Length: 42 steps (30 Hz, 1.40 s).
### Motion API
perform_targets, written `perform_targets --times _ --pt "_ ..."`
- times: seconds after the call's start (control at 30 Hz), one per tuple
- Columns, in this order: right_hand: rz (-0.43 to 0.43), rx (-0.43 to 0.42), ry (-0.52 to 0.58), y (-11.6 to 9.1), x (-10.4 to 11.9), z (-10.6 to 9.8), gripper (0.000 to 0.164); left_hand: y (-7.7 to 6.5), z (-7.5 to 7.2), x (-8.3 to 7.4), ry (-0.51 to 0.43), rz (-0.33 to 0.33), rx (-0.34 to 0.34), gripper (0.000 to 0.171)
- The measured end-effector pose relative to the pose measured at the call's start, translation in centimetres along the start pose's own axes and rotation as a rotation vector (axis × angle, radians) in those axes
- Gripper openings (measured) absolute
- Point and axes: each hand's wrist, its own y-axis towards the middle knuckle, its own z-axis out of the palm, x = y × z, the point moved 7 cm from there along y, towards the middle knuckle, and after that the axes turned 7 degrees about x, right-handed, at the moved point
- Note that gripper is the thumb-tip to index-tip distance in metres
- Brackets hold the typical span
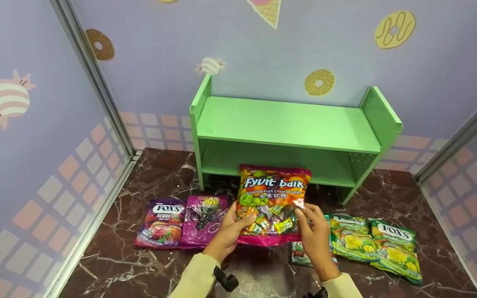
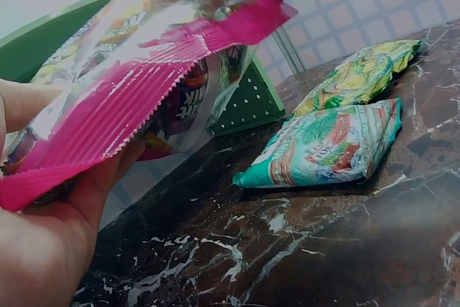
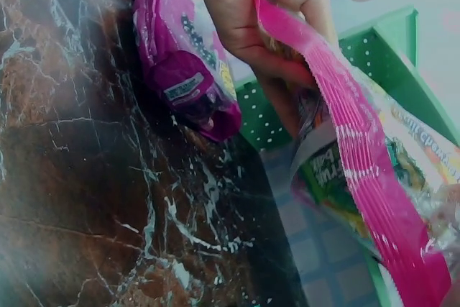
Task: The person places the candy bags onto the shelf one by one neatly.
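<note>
A large candy bag [image 1: 273,198] marked "Fyvit baik", with a pink lower seal and a clear window showing wrapped candies, is held up off the counter between both hands. My left hand [image 1: 232,227] grips its left side, thumb on the front and fingers behind. On the right side my right hand [image 1: 315,231] holds it the same way, thumb over the clear window. In the left wrist view the bag's crimped pink seal [image 2: 136,109] faces the camera. The bag overlaps the front of the green two-tier shelf [image 1: 280,124] in the head view.
Left on the marble counter [image 1: 114,269] lie a purple Fox's bag [image 1: 162,225] and a magenta bag [image 1: 203,223] marked 100. To the right are two green-yellow Fox's bags [image 1: 350,238] and a teal bag [image 2: 323,145] partly behind my right hand. Walls enclose the sides.
</note>
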Motion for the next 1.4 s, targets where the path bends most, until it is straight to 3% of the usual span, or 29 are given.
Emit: perform_targets --times 0.2,0.33,0.5,0.6,0.7,0.83,0.97,1.1,1.4 --pt "0.164 0.047 0.065 -0.1 -2.8 -0.1 0.022 0.5 0.3 -0.6 0.007 0.009 -0.006 0.081" --pt "0.312 0.108 0.152 -0.2 -4.4 0.2 0.037 0.9 0.3 -1.2 0.002 0.026 0.011 0.077" --pt "0.528 0.27 0.281 -0.8 -6.3 1.4 0.069 1.1 0.1 -1.8 0.007 0.018 0.034 0.074" --pt "0.608 0.381 0.354 -1.2 -7.0 2.4 0.085 1.5 0.1 -2.2 0.01 0.012 0.048 0.073" --pt "0.638 0.441 0.48 -1.3 -7.0 3.3 0.09 1.9 -0.1 -2.7 0.013 0.014 0.05 0.073" --pt "0.649 0.454 0.649 -1.1 -6.7 4.1 0.091 2.5 -0.4 -3.4 0.001 0.013 0.051 0.074" --pt "0.666 0.471 0.737 -0.9 -6.3 4.6 0.093 2.8 -0.6 -3.9 -0.007 0.008 0.058 0.074" --pt "0.677 0.468 0.757 -0.5 -6.2 5.0 0.092 3.1 -0.9 -4.3 -0.002 0.011 0.052 0.073" --pt "0.703 0.36 0.695 0.6 -6.2 5.6 0.088 3.7 -2.1 -4.4 0.016 -0.024 0.0 0.071"
